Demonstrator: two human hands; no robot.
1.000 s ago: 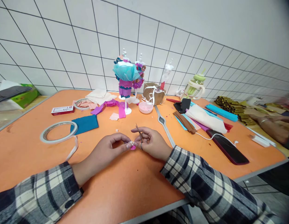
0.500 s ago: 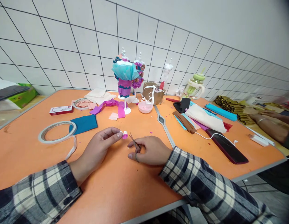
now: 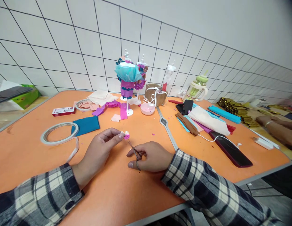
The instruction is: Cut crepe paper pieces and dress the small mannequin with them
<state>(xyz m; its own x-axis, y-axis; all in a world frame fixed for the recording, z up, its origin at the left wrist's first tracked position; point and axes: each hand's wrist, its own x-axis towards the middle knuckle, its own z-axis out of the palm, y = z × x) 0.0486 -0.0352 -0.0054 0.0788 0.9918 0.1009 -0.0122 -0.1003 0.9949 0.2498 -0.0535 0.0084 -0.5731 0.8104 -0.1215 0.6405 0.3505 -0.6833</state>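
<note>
Between the thumb and forefinger of my left hand [image 3: 103, 150] is a small white and magenta paper flower [image 3: 126, 135]. My right hand [image 3: 152, 157] grips small metal scissors [image 3: 136, 153], with a finger through a loop. The scissor tips point up and left, just below the flower; whether they touch it I cannot tell. Left of my left hand lie a folded blue crepe paper piece [image 3: 88, 125] and a roll of white tape [image 3: 47, 138] with a loose end. Behind my hands stands a mini dress form [image 3: 127, 84] dressed in turquoise and purple paper.
A pink bowl [image 3: 147, 109] and a brown box [image 3: 157, 94] stand at the back. Folded crepe paper [image 3: 209, 121], a phone [image 3: 232, 150] with a white cable, and a bottle [image 3: 197, 88] are on the right. A co-worker's arms [image 3: 275, 125] show at the far right.
My right hand has shifted slightly left and down, and the scissor blades have come closer together near the flower. The left hand keeps its pinch. The whole view has shifted a little.
</note>
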